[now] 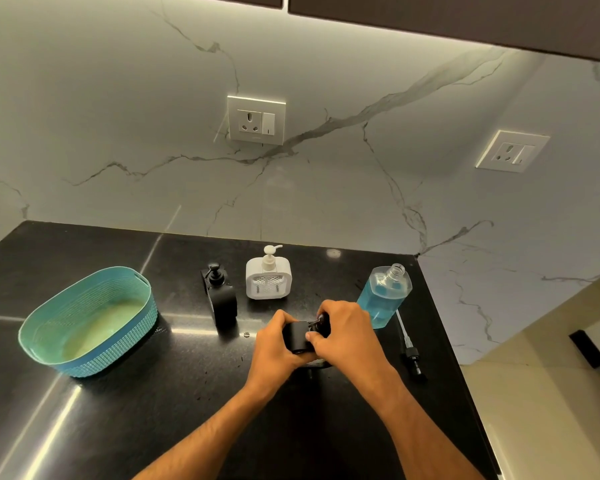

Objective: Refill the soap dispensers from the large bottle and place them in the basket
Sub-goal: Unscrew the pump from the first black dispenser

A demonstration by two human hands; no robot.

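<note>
My left hand (274, 344) grips the body of a black dispenser (297, 336) on the dark surface (153, 410), and my right hand (343, 336) pinches its pump top. Farther off stand the uncapped blue bottle (383, 296), two more dispensers and, left, the teal basket (84, 362).
</note>
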